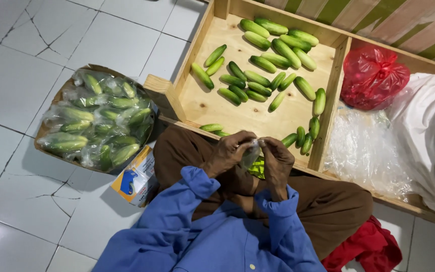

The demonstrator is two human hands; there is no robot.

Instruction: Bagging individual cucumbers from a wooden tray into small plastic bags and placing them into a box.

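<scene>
Closest in, blue shirt sleeves lead out to both hands, meeting over the lap of a person seated on the white tiled floor (16, 75). The left hand (230, 151) and right hand (277, 160) are both closed, fingers pinched on a small clear plastic bag (250, 153) held between them; the left grips its upper left edge, the right its right side. The bag hangs straight down between the two, and something green, likely a cucumber, shows at its lower end, though how it lies cannot be told. Neither hand is nearer than the other; they share it evenly.

Just left sits a small yellow and blue carton (134, 179). Beyond that, a round woven tray (44, 135) is heaped with bagged cucumbers (101, 121). Straight ahead, right past the knuckles, the pale wooden crate (197, 100) holds loose green cucumbers (273, 60), most lying diagonally. Further right lie crumpled clear plastic sheets (363, 151), a knotted red plastic bag (373, 75) and a white sack (429, 136).
</scene>
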